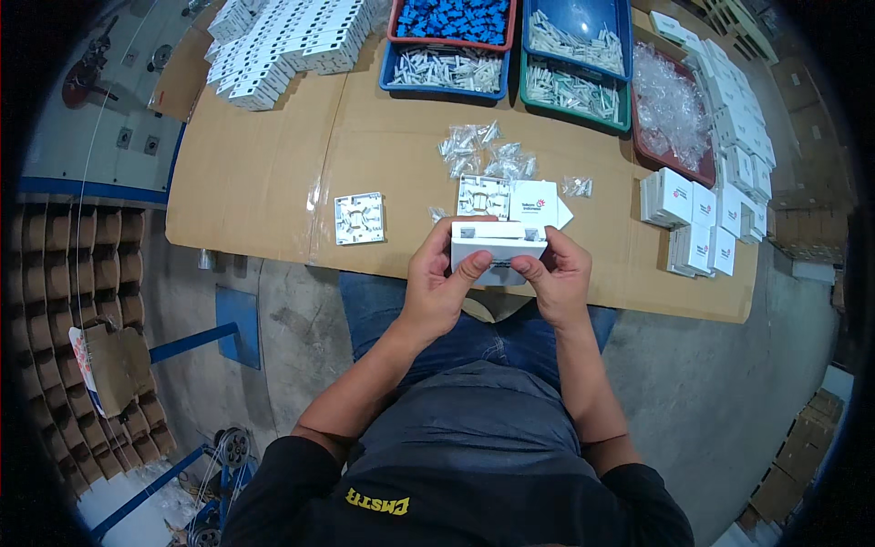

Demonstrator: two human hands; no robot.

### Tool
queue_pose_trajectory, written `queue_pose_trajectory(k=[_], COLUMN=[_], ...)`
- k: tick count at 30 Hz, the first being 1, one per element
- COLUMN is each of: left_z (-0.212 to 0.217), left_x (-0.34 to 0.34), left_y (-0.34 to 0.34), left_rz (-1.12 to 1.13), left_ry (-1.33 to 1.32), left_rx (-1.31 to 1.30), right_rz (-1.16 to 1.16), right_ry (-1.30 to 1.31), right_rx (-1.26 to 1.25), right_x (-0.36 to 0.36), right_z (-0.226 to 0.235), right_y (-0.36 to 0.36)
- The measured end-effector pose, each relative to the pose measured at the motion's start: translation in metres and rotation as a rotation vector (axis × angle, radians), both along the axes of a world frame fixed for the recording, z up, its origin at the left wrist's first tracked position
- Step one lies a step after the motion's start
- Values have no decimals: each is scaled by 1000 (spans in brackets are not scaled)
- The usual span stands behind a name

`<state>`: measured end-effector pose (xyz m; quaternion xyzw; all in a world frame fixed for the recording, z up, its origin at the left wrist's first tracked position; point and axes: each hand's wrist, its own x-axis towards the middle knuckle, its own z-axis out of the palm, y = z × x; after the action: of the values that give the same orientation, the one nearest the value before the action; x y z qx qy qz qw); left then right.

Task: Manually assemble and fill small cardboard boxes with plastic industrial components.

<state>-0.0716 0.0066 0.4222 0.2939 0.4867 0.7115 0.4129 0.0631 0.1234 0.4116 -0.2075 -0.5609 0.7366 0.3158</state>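
A white plastic box [497, 246] is gripped between my two hands at the table's near edge, tilted so one side faces me. My left hand [437, 283] holds its left end, thumb pressed on the front. At the other end my right hand [561, 278] does the same. Just beyond it lie an open white box base [484, 196] and a flat white cover [532, 202] with a small red mark. Another open base [359, 219] rests to the left. Small clear bags of parts [478, 146] lie farther back, with one more bag [577, 186] to the right.
Cardboard [255, 182] covers the table. White boxes are stacked far left [292, 46] and along the right [693, 219]. At the back stand a red tray of blue pieces [451, 20], blue and green trays [574, 100] of pale slim parts, and a dark red tray of clear bags [673, 105].
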Motion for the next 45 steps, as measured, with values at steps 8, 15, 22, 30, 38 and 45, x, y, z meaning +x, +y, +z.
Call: queue_pose_trajectory(k=[8, 15, 22, 30, 38, 45], left_z=[-3, -7, -17, -30, -13, -19], left_x=[-1, -18, -33, -44, -43, -36], left_y=[2, 11, 18, 11, 19, 26], left_rz=[-17, -36, -127, -529, -559, -450], left_ry=[15, -39, -166, -27, -433, 9], left_rx=[-34, -86, -152, -368, -386, -469], right_rz=[-32, 26, 77, 431, 266, -843], right_ry=[-40, -130, -370, -338, -446, -772], right_rx=[13, -41, -116, 854, 837, 785], right_x=[4, -4, 3, 16, 48, 136], right_z=[-8, 0, -2, 23, 27, 2], right_y=[-1, 11, 19, 16, 37, 139])
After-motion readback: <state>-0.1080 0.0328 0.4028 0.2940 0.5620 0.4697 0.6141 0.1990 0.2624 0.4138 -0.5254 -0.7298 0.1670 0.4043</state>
